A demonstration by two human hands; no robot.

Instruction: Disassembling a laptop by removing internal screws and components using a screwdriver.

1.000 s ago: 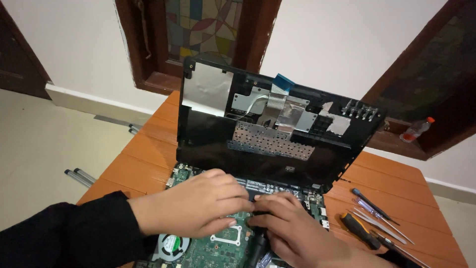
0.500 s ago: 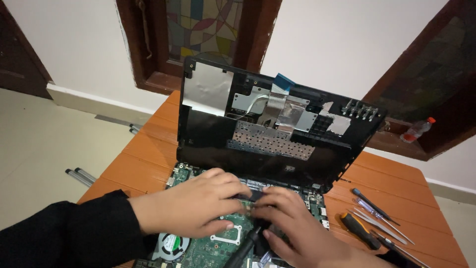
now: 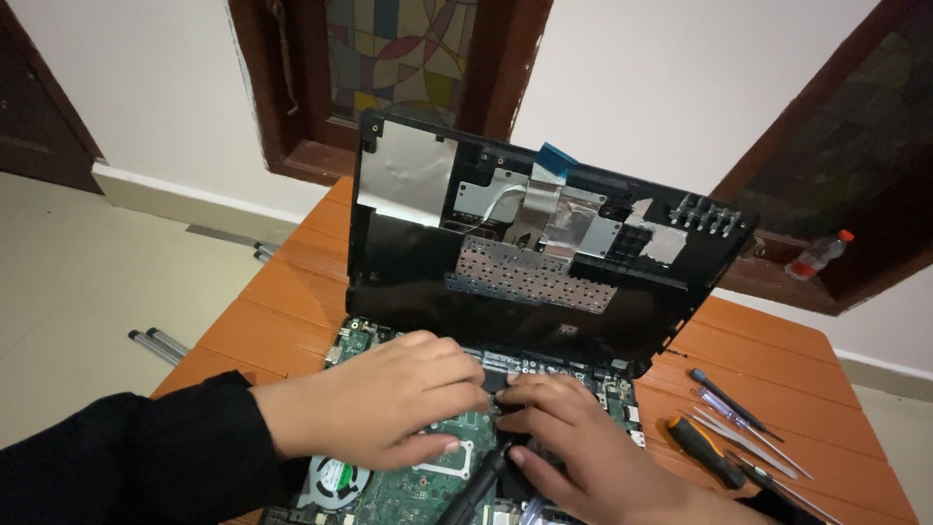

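An opened laptop lies on an orange wooden table (image 3: 292, 301). Its black top cover (image 3: 525, 262) stands tilted upright, its underside with silver foil, a blue ribbon cable and the keyboard's back facing me. The green circuit board (image 3: 428, 486) lies flat below it, a round fan at its lower left. My left hand (image 3: 384, 408), in a black sleeve, rests curled on the board just under the cover's hinge edge. My right hand (image 3: 583, 452) sits beside it, fingertips pressed at the same spot, with a black screwdriver handle (image 3: 476, 491) under it; whether it grips the handle is unclear.
Several screwdrivers and thin tools (image 3: 734, 433) lie on the table to the right of the laptop. A plastic bottle with a red cap (image 3: 818, 255) stands on a dark window ledge at the right. Two metal rods (image 3: 155, 342) lie on the floor at the left.
Both hands stay at the hinge edge of the board. My right hand has shifted slightly, and the black screwdriver handle now shows below it.
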